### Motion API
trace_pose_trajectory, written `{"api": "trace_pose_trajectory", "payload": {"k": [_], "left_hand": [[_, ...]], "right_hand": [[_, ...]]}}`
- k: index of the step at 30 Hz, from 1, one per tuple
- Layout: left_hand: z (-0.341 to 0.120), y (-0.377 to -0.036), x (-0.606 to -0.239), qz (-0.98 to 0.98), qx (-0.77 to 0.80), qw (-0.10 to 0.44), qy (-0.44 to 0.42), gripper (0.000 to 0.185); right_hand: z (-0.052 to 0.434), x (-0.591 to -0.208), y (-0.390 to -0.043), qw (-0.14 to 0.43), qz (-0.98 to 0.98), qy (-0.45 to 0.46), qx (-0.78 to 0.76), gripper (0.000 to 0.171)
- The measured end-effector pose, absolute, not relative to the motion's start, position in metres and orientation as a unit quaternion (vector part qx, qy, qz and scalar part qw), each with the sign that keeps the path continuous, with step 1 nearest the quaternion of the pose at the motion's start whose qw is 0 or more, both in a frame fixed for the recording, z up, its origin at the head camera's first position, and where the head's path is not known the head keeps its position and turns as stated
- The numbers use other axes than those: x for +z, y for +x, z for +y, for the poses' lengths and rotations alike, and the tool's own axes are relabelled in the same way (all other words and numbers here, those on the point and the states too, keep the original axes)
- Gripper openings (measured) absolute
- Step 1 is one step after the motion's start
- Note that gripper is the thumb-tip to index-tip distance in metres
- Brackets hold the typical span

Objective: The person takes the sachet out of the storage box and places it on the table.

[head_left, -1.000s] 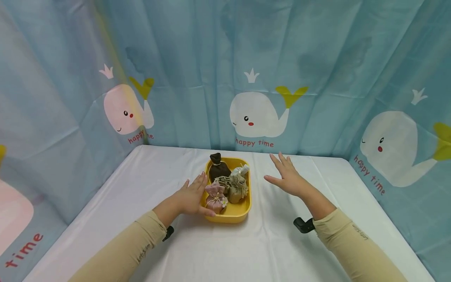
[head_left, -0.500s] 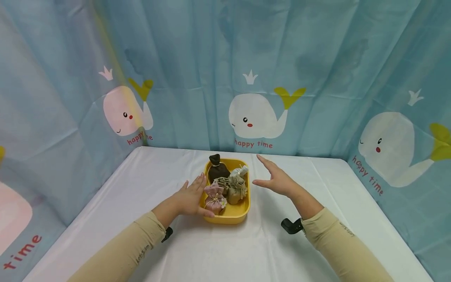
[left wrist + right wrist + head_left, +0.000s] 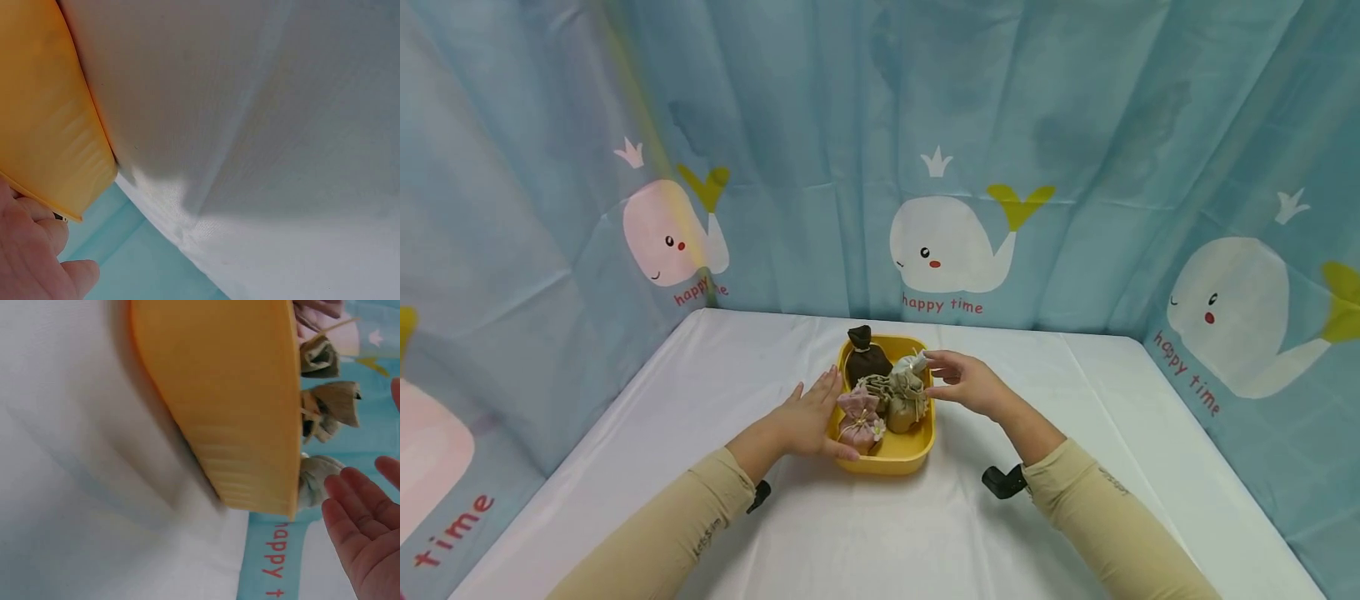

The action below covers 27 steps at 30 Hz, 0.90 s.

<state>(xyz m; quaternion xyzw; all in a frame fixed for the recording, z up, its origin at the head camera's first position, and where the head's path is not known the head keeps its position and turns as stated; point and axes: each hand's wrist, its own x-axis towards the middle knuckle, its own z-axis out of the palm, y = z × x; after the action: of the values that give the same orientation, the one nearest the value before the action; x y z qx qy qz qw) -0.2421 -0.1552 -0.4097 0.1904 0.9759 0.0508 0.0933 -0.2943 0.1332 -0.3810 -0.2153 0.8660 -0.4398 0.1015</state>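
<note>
Our left wrist view cuts off the left hand (image 3: pixel 28 259); we cannot tell whether the right hand (image 3: pixel 970 386) touches the white pouch (image 3: pixel 909 364).

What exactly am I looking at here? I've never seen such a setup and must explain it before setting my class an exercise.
There is no machine: a person works with two bare hands. The wide picture comes from a camera worn on the head, looking forward and down. The other two come from cameras on each wrist, hence the odd angles.

On the white-covered table stands a yellow tray containing small tied pouches: a dark pouch, a white pouch, a pink pouch and greenish-brown pouches.

The left hand rests against the tray's left rim. The right hand is beside the white pouch; whether its fingers touch it is unclear.
</note>
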Motion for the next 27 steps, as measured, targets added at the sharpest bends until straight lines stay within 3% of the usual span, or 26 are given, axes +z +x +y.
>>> {"api": "trace_pose_trajectory", "payload": {"k": [11,20,27], "left_hand": [[-0.157,-0.245,-0.413,0.976,0.053,0.094,0.188,0.132],[-0.156,-0.246,-0.415,0.976,0.056,0.103,0.184,0.134],[-0.156,-0.246,-0.414,0.976,0.050,0.101,0.189,0.133]], "right_hand": [[0.114,-0.395,-0.298,0.092,0.876,-0.218,-0.420,0.049],[0.108,-0.395,-0.297,0.063,0.898,-0.171,-0.401,0.008],[0.107,-0.393,-0.295,0.060,0.896,-0.153,-0.413,0.008]]}}
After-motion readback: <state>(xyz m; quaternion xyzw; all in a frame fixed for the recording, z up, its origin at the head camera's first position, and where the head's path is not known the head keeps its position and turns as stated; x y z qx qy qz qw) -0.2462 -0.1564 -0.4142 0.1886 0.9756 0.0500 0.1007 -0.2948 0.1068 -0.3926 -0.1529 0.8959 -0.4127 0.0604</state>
